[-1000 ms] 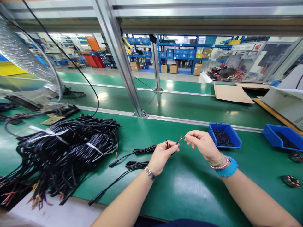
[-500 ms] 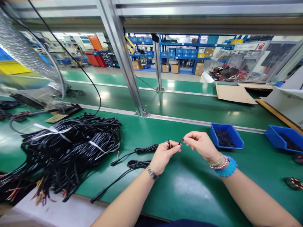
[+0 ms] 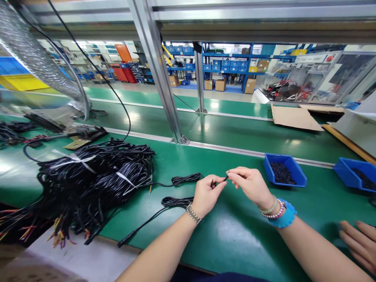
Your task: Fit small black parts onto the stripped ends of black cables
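Note:
My left hand (image 3: 207, 194), with a metal watch at its wrist, is closed around a black cable (image 3: 225, 178) near its end. Short dark strands stick up between its thumb and fingers. Just to the right, my right hand (image 3: 249, 186) pinches the thin tip of that cable between thumb and forefinger; the fingers hide the tip's details. Left of my hands lie two coiled black cables, the farther coil (image 3: 186, 179) and the nearer coil (image 3: 176, 201). The nearer one's lead ends in a black connector (image 3: 122, 243) by the table's front edge.
A large bundle of black cables (image 3: 96, 184), tied with white strips, covers the left. At right, a blue bin (image 3: 302, 181) holds small black pieces, beside a second blue bin (image 3: 342, 172). Another person's hand (image 3: 360, 243) rests at far right. A metal post (image 3: 164, 78) stands ahead.
The view has shifted slightly. The farther coil's lead now runs back against the big bundle instead of ending on the bare table. Another person's hand has come in at right. My grip looks much the same.

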Available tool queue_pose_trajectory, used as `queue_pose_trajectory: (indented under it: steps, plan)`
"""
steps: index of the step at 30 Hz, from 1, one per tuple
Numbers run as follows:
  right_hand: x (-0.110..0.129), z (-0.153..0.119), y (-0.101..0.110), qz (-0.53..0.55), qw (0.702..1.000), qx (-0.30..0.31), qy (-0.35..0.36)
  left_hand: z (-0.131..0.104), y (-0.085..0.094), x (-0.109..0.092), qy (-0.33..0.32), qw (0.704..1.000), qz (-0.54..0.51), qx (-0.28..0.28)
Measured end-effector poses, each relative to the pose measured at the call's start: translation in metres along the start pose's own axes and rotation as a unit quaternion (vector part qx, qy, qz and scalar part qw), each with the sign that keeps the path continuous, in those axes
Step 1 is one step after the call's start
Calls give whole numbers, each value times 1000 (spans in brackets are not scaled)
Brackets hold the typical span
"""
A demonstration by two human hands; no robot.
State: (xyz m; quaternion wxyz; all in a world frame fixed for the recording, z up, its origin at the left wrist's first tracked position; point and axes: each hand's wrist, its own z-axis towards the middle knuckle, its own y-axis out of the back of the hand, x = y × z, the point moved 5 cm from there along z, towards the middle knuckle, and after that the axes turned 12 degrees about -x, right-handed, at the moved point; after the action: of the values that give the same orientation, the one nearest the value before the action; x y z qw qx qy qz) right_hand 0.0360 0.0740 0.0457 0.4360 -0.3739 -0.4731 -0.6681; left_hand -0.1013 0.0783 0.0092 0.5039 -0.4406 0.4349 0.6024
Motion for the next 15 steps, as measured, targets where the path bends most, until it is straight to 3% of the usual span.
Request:
queue_pose_trajectory:
  steps: [2, 4, 6, 10, 13, 15]
  plan:
    - [10, -2, 0, -65, 991, -20, 118, -1, -2, 1, -1, 1000, 3, 13]
    - [17, -4, -1, -106, 975, -24, 193, -1, -6, 2, 6, 999, 4, 41]
    - [16, -4, -2, -112, 975, -11, 191, -1, -9, 3, 16, 997, 3, 81]
    - [2, -1, 8, -89, 990, 11, 105, 1, -10, -2, 9, 989, 38, 143]
    - [-4, -5, 16, -87, 992, 17, 88, -1, -4, -23, -51, 990, 65, 114]
    - [0, -15, 14, -77, 990, 34, 114, -9, 0, -41, -112, 987, 73, 86]
